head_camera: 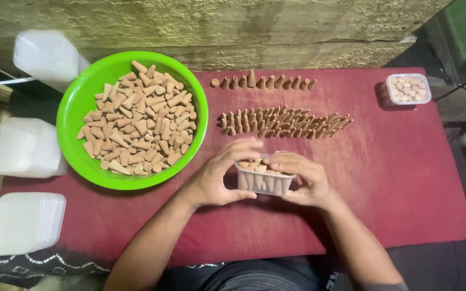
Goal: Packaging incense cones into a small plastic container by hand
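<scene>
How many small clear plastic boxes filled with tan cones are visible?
2. One small clear plastic box is held between the left hand and right hand; the other sits at the red mat's far right corner. The empty stacked containers are not counted.

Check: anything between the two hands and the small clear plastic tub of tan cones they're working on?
Nothing visible. The left hand and right hand both already grip the small clear plastic tub of tan cones directly, one at each end, above the red mat.

small clear tub (265, 183) partly behind both hands' fingers, lower stack of lids (24, 222) cut by left edge
</scene>
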